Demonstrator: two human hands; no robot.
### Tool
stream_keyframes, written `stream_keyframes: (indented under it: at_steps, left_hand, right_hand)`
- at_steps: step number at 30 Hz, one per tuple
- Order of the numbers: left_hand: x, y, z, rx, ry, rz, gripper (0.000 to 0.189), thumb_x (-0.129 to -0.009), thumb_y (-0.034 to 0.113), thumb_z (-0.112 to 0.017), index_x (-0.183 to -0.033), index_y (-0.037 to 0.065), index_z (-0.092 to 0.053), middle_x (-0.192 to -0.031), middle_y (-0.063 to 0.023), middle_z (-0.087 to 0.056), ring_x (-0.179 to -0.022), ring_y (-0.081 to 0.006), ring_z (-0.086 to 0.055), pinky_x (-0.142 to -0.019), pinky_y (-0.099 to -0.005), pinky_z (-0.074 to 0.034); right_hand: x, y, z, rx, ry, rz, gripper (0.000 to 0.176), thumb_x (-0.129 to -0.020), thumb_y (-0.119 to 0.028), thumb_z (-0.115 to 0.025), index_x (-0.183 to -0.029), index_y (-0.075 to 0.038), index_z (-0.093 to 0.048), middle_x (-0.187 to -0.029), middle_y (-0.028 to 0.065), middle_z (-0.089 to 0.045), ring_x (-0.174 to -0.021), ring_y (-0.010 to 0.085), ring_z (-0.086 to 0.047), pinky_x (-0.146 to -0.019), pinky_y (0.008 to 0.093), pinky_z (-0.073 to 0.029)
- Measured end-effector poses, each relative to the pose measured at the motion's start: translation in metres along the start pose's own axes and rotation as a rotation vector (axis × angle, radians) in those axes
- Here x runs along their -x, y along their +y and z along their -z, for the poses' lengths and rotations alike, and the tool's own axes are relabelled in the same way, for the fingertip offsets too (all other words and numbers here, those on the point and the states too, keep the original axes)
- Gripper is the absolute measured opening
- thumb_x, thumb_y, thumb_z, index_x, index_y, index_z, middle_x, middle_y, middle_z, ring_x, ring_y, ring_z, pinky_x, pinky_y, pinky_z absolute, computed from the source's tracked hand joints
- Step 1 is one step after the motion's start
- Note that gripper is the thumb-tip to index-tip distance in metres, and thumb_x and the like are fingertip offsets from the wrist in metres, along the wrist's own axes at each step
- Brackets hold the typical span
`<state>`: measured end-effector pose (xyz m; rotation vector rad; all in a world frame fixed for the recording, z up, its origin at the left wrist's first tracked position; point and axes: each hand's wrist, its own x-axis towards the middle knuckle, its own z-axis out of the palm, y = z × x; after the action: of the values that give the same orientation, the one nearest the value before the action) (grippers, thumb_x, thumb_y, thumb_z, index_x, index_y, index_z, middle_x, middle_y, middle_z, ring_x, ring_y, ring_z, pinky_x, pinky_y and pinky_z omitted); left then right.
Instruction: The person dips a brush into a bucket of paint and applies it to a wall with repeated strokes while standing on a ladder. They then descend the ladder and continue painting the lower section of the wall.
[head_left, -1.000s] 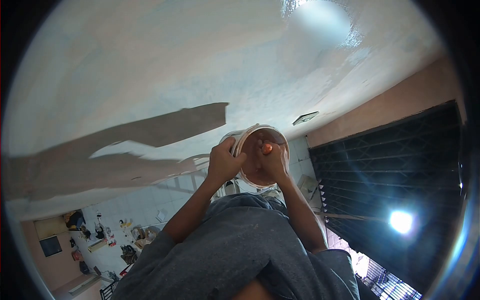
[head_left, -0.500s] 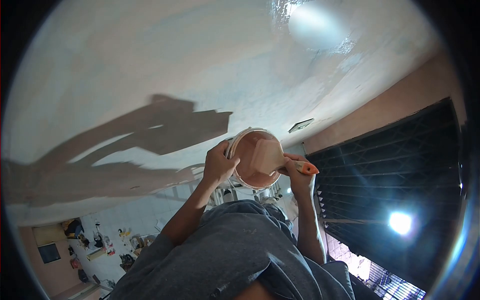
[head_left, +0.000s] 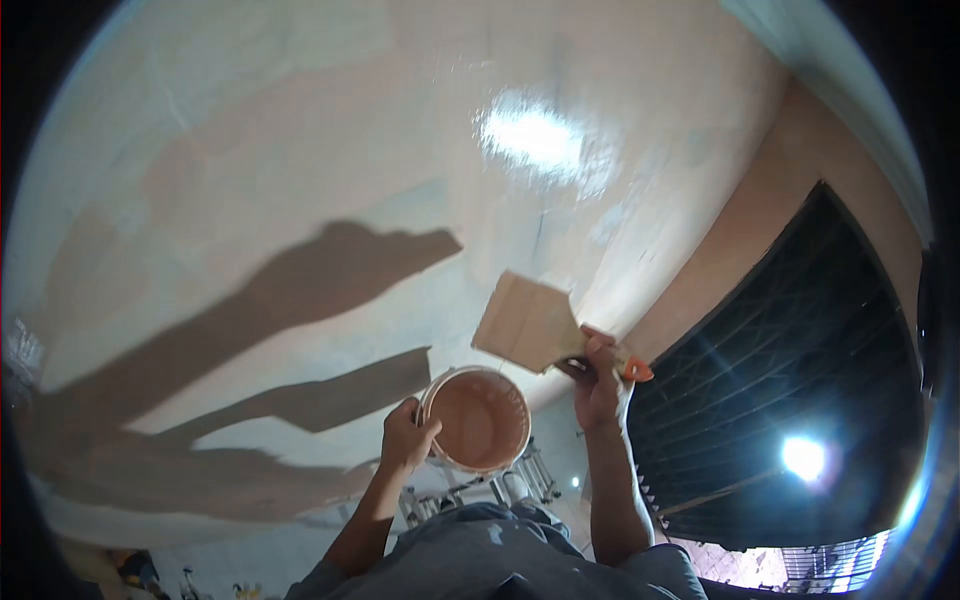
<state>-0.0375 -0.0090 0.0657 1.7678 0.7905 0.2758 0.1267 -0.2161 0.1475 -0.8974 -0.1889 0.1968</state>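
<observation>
Right hand is clamped on the orange-tipped handle of a wide flat paint-coated brush, head just up-left of the fist. Left hand grips the rim of a round white bucket of salmon-pink paint, which sits between the hands, below the brush. Hands are apart. Above both is a pale plastered surface with a wet sheen and arm shadows. A dark metal grille is to the right of the right hand. The brush's long axis runs lower-right to upper-left, bristles pointing up-left at the plaster.

Floor (far below) with scattered clutter
</observation>
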Motion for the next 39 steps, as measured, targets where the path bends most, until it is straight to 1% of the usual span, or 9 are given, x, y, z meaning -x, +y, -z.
stream_keyframes:
  at_steps: [5,10,14,18,21,26,32,37,39]
  left_hand:
    - [0.001,-0.003,0.0,-0.058,0.005,-0.058,0.02,-0.069,0.014,-0.063,-0.065,0.003,-0.046,-0.056,-0.0033,-0.045,-0.052,-0.0121,-0.043,-0.05,-0.0305,-0.037]
    - [0.004,-0.005,-0.006,0.029,0.008,-0.026,0.02,-0.069,0.012,-0.063,-0.063,0.004,-0.045,-0.055,-0.0021,-0.042,-0.052,-0.0108,-0.04,-0.049,-0.0298,-0.035]
    - [0.002,-0.01,-0.007,0.019,-0.013,-0.039,0.021,-0.069,0.011,-0.062,-0.062,0.004,-0.045,-0.055,-0.0015,-0.041,-0.052,-0.0106,-0.039,-0.049,-0.0299,-0.034]
    - [-0.002,-0.012,-0.011,-0.014,-0.012,-0.035,0.021,-0.069,0.011,-0.063,-0.061,0.004,-0.044,-0.055,-0.0015,-0.041,-0.052,-0.0107,-0.039,-0.048,-0.03,-0.033]
    - [-0.007,-0.02,-0.013,-0.012,0.001,-0.046,0.021,-0.069,0.011,-0.062,-0.061,0.004,-0.044,-0.055,-0.0018,-0.041,-0.051,-0.011,-0.039,-0.048,-0.0308,-0.033]
    - [0.002,0.016,-0.011,-0.024,-0.023,0.065,0.01,-0.068,0.005,-0.061,-0.068,0.004,-0.051,-0.061,0.0006,-0.047,-0.054,-0.0093,-0.044,-0.05,-0.0277,-0.037]
    - [0.006,0.02,-0.01,-0.036,-0.014,0.062,0.02,-0.068,0.011,-0.062,-0.062,0.005,-0.044,-0.055,-0.002,-0.042,-0.051,-0.0113,-0.043,-0.049,-0.031,-0.037]
    - [-0.001,-0.007,-0.011,-0.047,0.01,-0.002,0.021,-0.069,0.011,-0.062,-0.061,0.005,-0.043,-0.055,-0.0008,-0.041,-0.052,-0.0099,-0.04,-0.048,-0.0296,-0.034]
    - [-0.002,-0.008,-0.013,-0.046,0.005,0.01,0.021,-0.069,0.011,-0.062,-0.061,0.006,-0.043,-0.055,-0.0004,-0.041,-0.052,-0.0095,-0.039,-0.048,-0.029,-0.033]
  right_hand:
    - [-0.068,-0.062,-0.069,-0.167,-0.112,0.343,0.037,-0.088,-0.028,-0.063,-0.113,-0.001,-0.058,-0.102,0.0108,-0.063,-0.091,0.0195,-0.064,-0.081,0.0372,-0.057]
    - [-0.115,-0.086,-0.137,-0.336,-0.174,0.519,0.044,-0.087,-0.03,-0.065,-0.115,0.002,-0.053,-0.106,0.018,-0.061,-0.098,0.0222,-0.064,-0.088,0.0323,-0.055]
    - [-0.119,-0.049,-0.135,-0.388,-0.047,0.472,0.04,-0.091,-0.024,-0.059,-0.118,0.003,-0.049,-0.111,0.0145,-0.054,-0.095,0.0211,-0.06,-0.087,0.0362,-0.054]
    - [-0.095,0.02,-0.069,-0.258,0.174,0.327,0.047,-0.09,-0.03,-0.06,-0.123,0.0,-0.045,-0.118,0.013,-0.052,-0.107,0.0223,-0.056,-0.093,0.0386,-0.051]
    - [-0.073,0.045,-0.027,-0.162,0.274,0.239,0.046,-0.09,-0.03,-0.061,-0.121,0.0,-0.046,-0.115,0.0133,-0.054,-0.101,0.0233,-0.059,-0.09,0.0391,-0.052]
    - [-0.088,-0.026,-0.066,-0.264,0.223,0.338,0.039,-0.091,-0.027,-0.06,-0.116,0.0,-0.05,-0.113,0.0131,-0.055,-0.1,0.0224,-0.06,-0.089,0.0381,-0.053]
    - [-0.135,-0.114,-0.159,-0.467,-0.066,0.566,0.032,-0.089,-0.019,-0.061,-0.11,0.003,-0.052,-0.101,0.0128,-0.057,-0.092,0.0211,-0.061,-0.088,0.0382,-0.054]
    - [-0.151,-0.091,-0.147,-0.432,-0.093,0.523,0.034,-0.089,-0.02,-0.062,-0.112,0.003,-0.051,-0.104,0.0138,-0.057,-0.092,0.0218,-0.061,-0.088,0.0384,-0.054]
    - [-0.141,-0.059,-0.119,-0.408,0.003,0.487,0.036,-0.089,-0.022,-0.062,-0.114,0.002,-0.049,-0.107,0.0139,-0.056,-0.095,0.0224,-0.061,-0.089,0.0388,-0.054]
